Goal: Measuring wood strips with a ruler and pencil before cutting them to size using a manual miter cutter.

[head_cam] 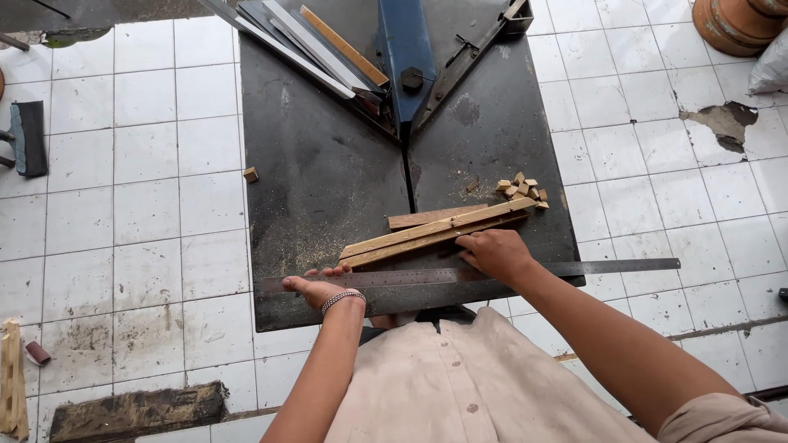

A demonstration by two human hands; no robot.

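Leftmost, well away from any fingers, a dark brush (25, 138) lies on the white tiled floor (148, 180), and a small wood block (250, 174) sits just off the left edge of the black metal table (328, 172). Nearer, the left hand (316, 289) grips the left stretch of a long steel ruler (468, 275), its fingers curled together over the ruler's far edge, a beaded bracelet (342, 299) at the wrist. Just beyond those fingertips lie the wooden strips (435, 230), a bundle slanting up to the right across the table, its near-left end almost touching the ruler. The right hand (497, 253) rests palm down with fingers together, pressing on the strips' near edge and on the ruler beside it. Past the right fingers, at the strips' far end, sits a heap of small wood offcuts (521, 189). Beyond both hands the table top lies open, dusted with sawdust, up to the blue blade housing (406, 57) and the angled fences. The ruler's right end overhangs the table's right edge, above bare tiles.
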